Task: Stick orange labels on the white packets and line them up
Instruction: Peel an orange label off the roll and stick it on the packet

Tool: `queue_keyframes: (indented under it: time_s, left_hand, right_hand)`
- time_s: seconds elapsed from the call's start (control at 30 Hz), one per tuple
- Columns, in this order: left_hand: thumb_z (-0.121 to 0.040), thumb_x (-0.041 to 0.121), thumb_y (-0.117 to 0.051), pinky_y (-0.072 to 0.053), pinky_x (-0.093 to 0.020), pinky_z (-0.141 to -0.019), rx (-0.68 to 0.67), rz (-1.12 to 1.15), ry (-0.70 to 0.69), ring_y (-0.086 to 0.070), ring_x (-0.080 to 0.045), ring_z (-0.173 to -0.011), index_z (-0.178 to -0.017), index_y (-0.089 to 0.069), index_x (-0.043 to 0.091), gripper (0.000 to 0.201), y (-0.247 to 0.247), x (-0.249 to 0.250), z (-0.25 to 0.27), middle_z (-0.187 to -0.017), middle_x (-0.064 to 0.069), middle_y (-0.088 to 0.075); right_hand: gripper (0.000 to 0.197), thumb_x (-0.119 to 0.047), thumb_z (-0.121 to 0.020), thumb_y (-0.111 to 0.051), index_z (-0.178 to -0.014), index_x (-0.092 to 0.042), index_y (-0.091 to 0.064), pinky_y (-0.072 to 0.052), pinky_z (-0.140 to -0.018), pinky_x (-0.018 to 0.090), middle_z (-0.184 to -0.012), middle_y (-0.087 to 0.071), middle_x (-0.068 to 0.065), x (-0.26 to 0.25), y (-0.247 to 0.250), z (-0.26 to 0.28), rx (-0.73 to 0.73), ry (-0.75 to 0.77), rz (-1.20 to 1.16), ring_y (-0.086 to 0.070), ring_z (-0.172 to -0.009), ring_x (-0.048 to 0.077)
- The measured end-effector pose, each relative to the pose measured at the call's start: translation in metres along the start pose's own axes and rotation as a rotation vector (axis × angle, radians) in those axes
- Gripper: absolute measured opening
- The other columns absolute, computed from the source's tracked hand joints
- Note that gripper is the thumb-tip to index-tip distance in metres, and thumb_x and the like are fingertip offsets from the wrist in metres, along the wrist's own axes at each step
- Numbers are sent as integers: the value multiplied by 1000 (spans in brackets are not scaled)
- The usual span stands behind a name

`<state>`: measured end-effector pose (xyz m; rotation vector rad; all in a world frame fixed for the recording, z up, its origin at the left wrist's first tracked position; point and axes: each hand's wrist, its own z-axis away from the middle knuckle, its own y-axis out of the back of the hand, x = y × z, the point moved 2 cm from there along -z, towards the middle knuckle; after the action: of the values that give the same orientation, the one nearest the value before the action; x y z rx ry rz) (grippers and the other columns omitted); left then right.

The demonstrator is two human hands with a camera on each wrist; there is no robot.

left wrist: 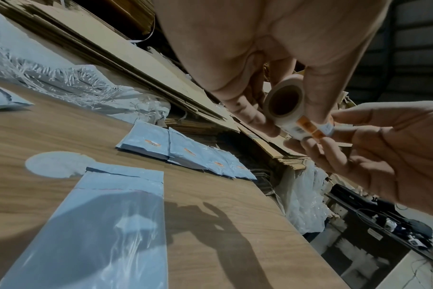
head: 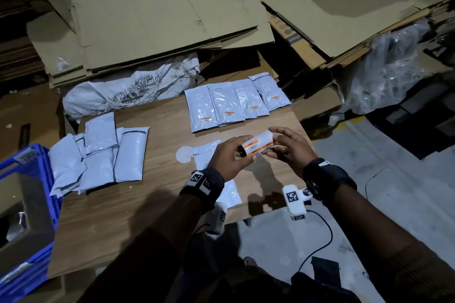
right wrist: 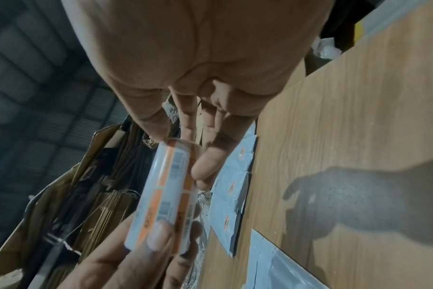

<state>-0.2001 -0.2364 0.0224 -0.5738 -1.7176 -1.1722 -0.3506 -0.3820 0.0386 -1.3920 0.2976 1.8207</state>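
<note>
You hold the label roll (head: 257, 146) above the surface (head: 157, 194), your left hand (head: 227, 158) in a narrow grip on one end, your right hand (head: 289, 149) pinching the other. Its long axis runs hand to hand; the unlabelled packet (head: 209, 152) lies directly beneath, nearer your left.

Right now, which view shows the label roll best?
Head view: the whole label roll shows, held between left hand and right hand, orange labels facing up. Left wrist sees mostly its hollow core end; right wrist sees its side close up but blurred, partly covered by fingers.
</note>
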Motion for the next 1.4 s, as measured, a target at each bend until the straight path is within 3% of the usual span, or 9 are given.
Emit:
queue_keyframes:
  time_s: [0.13, 0.37, 0.53, 0.73, 0.8, 0.87, 1.0, 1.2, 1.4]
  left_hand:
    - [-85, 29, -82, -59, -34, -90, 27, 53, 53, -69, -11, -100, -134, -65, 18, 53, 2, 4, 2, -117, 1, -71]
    - [-89, 30, -79, -59, -29, -88, -33, 272, 134, -73, -19, -99, -119, -70, 28, 32, 2, 13, 6, -110, -2, -75]
    - [-109, 35, -44, -59, -41, -83, -25, 498, 291, -72, -30, -85, -120, -66, 7, 38, 7, 15, 2, -95, -18, -72]
    - [-108, 25, -46, -57, -45, -90, -82, 536, 279, -68, -27, -95, -122, -65, 3, 32, 3, 20, 3, -104, -13, -70]
    - [-108, 28, -48, -55, -48, -92, -75, 581, 283, -66, -32, -100, -127, -62, 0, 36, 3, 20, 3, -108, -16, -68]
    - [-102, 34, -54, -57, -42, -82, -52, 619, 276, -65, -30, -95, -128, -58, -3, 45, 3, 20, 5, -106, -16, -67]
    - [-92, 37, -58, -53, -25, -67, 38, 586, 249, -66, -21, -89, -127, -58, 4, 48, 6, 23, 5, -106, -10, -68]
    - [-106, 23, -53, -55, -29, -73, 120, 608, 192, -68, -20, -98, -132, -53, 3, 33, 4, 29, 1, -113, -10, -69]
    - [-105, 23, -55, -60, -40, -81, 126, 604, 175, -68, -34, -106, -127, -52, -1, 33, 6, 26, -1, -118, -27, -66]
  right_hand:
    - [30, -10, -100, -64, -130, -14, -62, -63, -84, 41, -108, -70, 20, 0, -5, 5, -3, 91, 103, -73, -92, 31]
    - [25, 0, -98, -63, -121, -6, -64, -58, -74, 32, -104, -68, 17, -3, -9, 7, -5, 152, 127, -68, -87, 26]
    - [27, 1, -96, -61, -119, -13, -66, -53, -73, 32, -97, -67, 6, -12, -12, 13, -75, 161, 150, -65, -84, 18]
    - [28, 2, -98, -60, -121, -11, -64, -57, -77, 31, -106, -66, 8, -20, -25, 17, -205, 223, 175, -66, -92, 18]
    - [27, 0, -97, -63, -124, -5, -62, -57, -75, 30, -114, -66, 6, -22, -27, 18, -156, 272, 236, -67, -93, 16]
    - [27, -1, -95, -68, -120, -3, -60, -58, -74, 30, -116, -65, 7, -22, -27, 17, -74, 330, 294, -66, -92, 16]
    - [16, -16, -84, -78, -94, -17, -66, -62, -75, 41, -94, -65, 1, -22, -29, 19, 98, 480, 422, -65, -85, 22]
    - [13, -5, -89, -73, -90, -17, -76, -50, -65, 17, -80, -73, -12, -25, -41, 34, 155, 590, 619, -65, -69, 1]
    - [17, -8, -87, -75, -99, -20, -76, -57, -71, 27, -91, -73, -6, -25, -41, 39, 135, 645, 708, -71, -76, 10]
